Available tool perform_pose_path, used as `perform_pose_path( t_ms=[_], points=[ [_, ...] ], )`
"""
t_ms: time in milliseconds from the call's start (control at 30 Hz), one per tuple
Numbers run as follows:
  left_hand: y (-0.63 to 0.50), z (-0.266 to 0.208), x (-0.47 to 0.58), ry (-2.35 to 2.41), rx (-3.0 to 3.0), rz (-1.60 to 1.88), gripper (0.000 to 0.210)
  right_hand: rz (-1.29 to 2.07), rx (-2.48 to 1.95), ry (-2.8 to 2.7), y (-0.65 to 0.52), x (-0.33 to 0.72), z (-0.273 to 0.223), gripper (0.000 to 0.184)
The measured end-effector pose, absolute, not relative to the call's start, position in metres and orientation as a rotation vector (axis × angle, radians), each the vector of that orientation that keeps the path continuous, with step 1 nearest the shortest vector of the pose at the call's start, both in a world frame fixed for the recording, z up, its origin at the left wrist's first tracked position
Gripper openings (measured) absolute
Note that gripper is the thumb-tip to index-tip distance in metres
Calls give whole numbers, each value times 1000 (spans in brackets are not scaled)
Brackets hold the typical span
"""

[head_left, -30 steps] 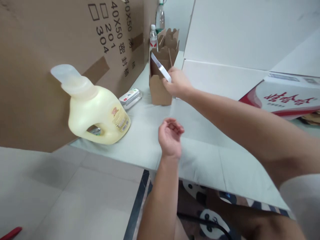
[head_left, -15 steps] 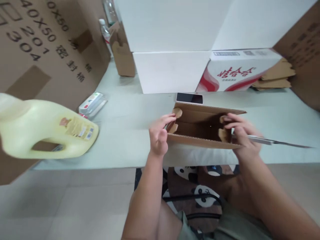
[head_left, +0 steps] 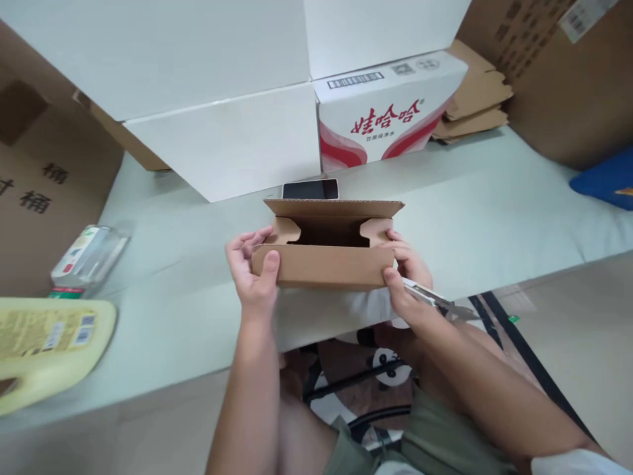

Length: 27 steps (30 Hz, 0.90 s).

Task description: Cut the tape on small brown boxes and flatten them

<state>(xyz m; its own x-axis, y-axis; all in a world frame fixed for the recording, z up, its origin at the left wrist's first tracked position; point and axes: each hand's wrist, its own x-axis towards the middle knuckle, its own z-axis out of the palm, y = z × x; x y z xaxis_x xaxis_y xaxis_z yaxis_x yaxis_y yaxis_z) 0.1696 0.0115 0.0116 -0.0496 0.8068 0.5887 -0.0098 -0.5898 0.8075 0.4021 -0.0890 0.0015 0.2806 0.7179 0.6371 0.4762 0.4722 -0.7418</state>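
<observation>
Small box is mid-scene by the near edge of the table, mouth up, far flap leaning back, side tabs angled in over a dark interior; can't tell if its base touches the cloth. L hand grips the left end: thumb flat on the near panel, fingers behind. R hand grips the right end likewise, thumb on same panel, w/ the knife tucked in too, blade end pointing right, away from box, prob. so the fingertips are free for cardboard w/o setting it down. Grip at both ends prob. keeps the box level & stops thin walls twisting.

Phone lies just beyond the far flap, prob. pushed back for working room. White box & red-white carton stand far side, flat cardboard stacked far right; jug & clear pack sit left.
</observation>
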Motion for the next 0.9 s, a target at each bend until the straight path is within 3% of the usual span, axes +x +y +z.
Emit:
perform_pose_path(
  t_ms=[33,200,333,433,567,733,833,900],
  points=[
    [12,11,172,842,1626,1690,41,222,-1175,-1309,-89,402,1,24],
    [10,5,174,821,1701,1528,51,418,-1179,-1192,-85,419,0,64],
    [7,4,173,823,1774,1484,67,552,-1097,-1235,-79,434,1,86],
    [5,8,173,844,1843,1533,72,504,-1083,-1259,-79,437,3,70],
    [-1,19,174,925,2000,1390,29,395,-1158,-1317,-83,435,8,26],
    [-4,25,176,982,1997,1411,23,429,-1154,-1322,-82,439,4,34],
    [3,21,168,1046,1795,1445,20,543,-1115,-1118,-77,449,-13,49],
    [13,16,158,1100,1568,1521,19,631,-1167,-984,-73,452,-25,48]
  ],
)
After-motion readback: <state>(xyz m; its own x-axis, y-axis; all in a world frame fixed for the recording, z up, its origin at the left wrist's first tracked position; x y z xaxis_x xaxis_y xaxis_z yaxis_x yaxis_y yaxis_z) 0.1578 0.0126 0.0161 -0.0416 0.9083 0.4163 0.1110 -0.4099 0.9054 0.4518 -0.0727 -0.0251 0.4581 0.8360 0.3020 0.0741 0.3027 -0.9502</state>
